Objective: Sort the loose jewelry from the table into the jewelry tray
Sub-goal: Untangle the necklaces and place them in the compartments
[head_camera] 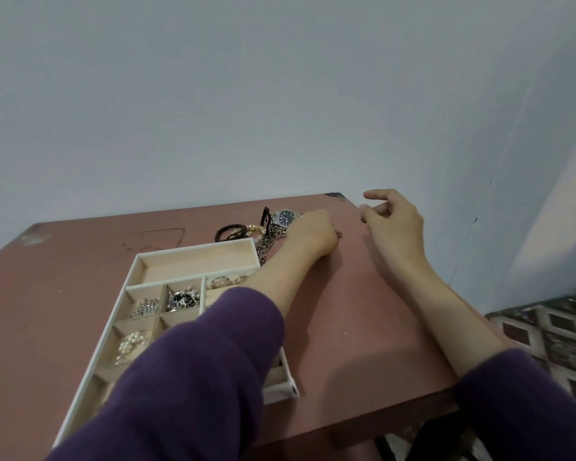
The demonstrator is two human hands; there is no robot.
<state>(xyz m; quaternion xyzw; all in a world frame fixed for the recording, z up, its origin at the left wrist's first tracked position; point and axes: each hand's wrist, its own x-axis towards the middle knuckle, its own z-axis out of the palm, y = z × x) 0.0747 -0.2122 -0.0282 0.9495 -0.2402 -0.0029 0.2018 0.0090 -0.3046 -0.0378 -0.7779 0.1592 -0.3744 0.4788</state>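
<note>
A white jewelry tray with beige compartments lies on the brown table. It holds rings, silver pieces, dark-and-silver pieces and pearls; its long far compartment is bare. Beyond the tray sits a loose pile: a dark-faced watch, black braided bands and a metal chain. My left hand rests on this pile with fingers curled, and a small gold piece pokes out at its thumb side. My right hand hovers near the table's far right corner, fingers apart and holding nothing.
A pale wall stands right behind the table's far edge and along the right. Patterned floor tiles show past the table's right edge. My purple left sleeve covers the tray's near right compartments.
</note>
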